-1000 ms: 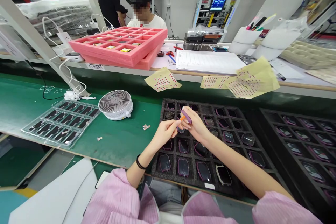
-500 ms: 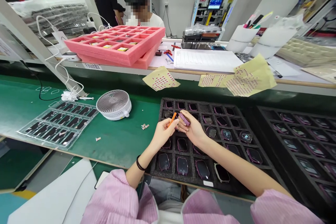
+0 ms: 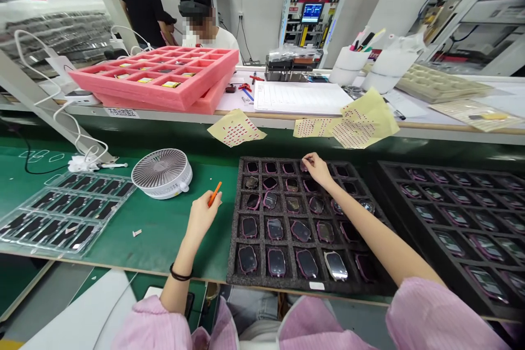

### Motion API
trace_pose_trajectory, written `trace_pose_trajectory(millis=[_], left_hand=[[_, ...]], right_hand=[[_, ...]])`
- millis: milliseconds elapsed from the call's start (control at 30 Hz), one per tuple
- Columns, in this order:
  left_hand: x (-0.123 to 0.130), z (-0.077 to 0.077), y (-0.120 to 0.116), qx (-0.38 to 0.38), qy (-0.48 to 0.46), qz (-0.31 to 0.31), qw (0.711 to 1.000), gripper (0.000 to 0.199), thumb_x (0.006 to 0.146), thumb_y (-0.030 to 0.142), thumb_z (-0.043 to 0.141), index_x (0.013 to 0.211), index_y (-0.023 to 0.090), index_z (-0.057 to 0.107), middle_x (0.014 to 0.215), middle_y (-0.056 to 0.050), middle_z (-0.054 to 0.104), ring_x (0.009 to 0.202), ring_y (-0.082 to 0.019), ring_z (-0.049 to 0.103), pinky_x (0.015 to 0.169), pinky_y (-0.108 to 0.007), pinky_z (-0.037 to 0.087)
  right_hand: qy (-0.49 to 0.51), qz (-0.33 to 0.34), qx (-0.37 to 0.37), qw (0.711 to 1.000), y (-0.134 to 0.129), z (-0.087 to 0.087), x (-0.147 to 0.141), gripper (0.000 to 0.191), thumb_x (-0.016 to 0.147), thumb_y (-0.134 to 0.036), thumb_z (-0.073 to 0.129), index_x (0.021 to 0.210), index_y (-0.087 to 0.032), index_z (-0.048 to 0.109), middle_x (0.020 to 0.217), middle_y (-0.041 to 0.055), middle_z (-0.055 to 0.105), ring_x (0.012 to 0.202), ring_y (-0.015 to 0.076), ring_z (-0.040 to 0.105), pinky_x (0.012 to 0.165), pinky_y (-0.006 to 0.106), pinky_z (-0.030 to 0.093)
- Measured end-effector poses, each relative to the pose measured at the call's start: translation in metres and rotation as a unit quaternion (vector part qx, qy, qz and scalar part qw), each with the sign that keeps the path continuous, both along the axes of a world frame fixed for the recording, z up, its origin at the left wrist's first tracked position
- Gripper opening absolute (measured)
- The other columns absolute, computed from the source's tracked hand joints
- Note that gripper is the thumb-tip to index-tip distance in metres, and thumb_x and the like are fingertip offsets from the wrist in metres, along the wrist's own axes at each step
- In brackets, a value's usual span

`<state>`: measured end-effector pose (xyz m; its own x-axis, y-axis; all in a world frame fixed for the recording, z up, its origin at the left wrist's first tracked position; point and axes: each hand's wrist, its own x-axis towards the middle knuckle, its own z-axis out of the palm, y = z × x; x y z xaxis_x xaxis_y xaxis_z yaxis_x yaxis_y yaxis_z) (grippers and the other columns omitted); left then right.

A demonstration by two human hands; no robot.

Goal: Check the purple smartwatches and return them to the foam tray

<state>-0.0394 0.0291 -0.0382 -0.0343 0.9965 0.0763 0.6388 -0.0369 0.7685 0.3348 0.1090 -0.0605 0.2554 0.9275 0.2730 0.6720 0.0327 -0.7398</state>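
Observation:
My left hand is closed around a slim orange stick-like tool, held upright over the green bench left of the black foam tray. The exact kind of tool is unclear. My right hand reaches to the tray's back row, its fingers pinching a purple-framed smartwatch at one compartment. My fingers partly hide that watch. Other smartwatches, mostly purple-framed, lie in the compartments, and a silver-framed smartwatch sits in the front row.
A second black foam tray of watches stands at the right. To the left are a round fan and a clear plastic tray of black strips. Pink foam trays rest on the shelf; two people are behind it.
My hands have separated. The left moved left and down with the orange tool; the right carried the purple watch away to the tray's back row. The view has shifted right.

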Motion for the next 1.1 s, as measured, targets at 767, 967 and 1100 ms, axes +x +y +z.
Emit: trace_pose_trajectory(millis=[767, 967, 1100], left_hand=[[0.028, 0.012, -0.021, -0.061, -0.142, -0.153, 0.976, 0.035, 0.091, 0.048, 0.039, 0.080, 0.018, 0.054, 0.053, 0.006, 0.041, 0.049, -0.010, 0.037, 0.053, -0.022, 0.029], [0.091, 0.030, -0.039, -0.135, -0.282, -0.309, 0.898, 0.042, 0.092, 0.051, 0.038, 0.077, 0.016, 0.056, 0.048, 0.009, 0.036, 0.040, -0.006, 0.028, 0.044, -0.020, 0.024], [0.100, 0.032, -0.042, -0.128, -0.310, -0.305, 0.892, 0.041, 0.092, 0.049, 0.039, 0.076, 0.016, 0.056, 0.045, 0.010, 0.035, 0.036, -0.005, 0.026, 0.040, -0.019, 0.022]], right_hand=[[0.161, 0.004, -0.012, 0.987, -0.045, 0.023, -0.006, 0.055, 0.066, -0.076, 0.055, 0.077, -0.024, 0.041, 0.067, -0.0008, 0.053, 0.058, 0.0156, 0.051, 0.054, 0.030, 0.043], [0.476, 0.234, -0.104, 0.841, -0.089, 0.054, -0.102, 0.037, 0.077, -0.048, 0.070, 0.068, -0.021, 0.047, 0.054, -0.0059, 0.043, 0.045, 0.0079, 0.035, 0.042, 0.021, 0.032], [0.565, 0.261, -0.147, 0.769, -0.103, 0.066, -0.122, 0.030, 0.078, -0.039, 0.073, 0.070, -0.020, 0.050, 0.050, -0.0075, 0.038, 0.043, 0.0071, 0.031, 0.038, 0.019, 0.027]])
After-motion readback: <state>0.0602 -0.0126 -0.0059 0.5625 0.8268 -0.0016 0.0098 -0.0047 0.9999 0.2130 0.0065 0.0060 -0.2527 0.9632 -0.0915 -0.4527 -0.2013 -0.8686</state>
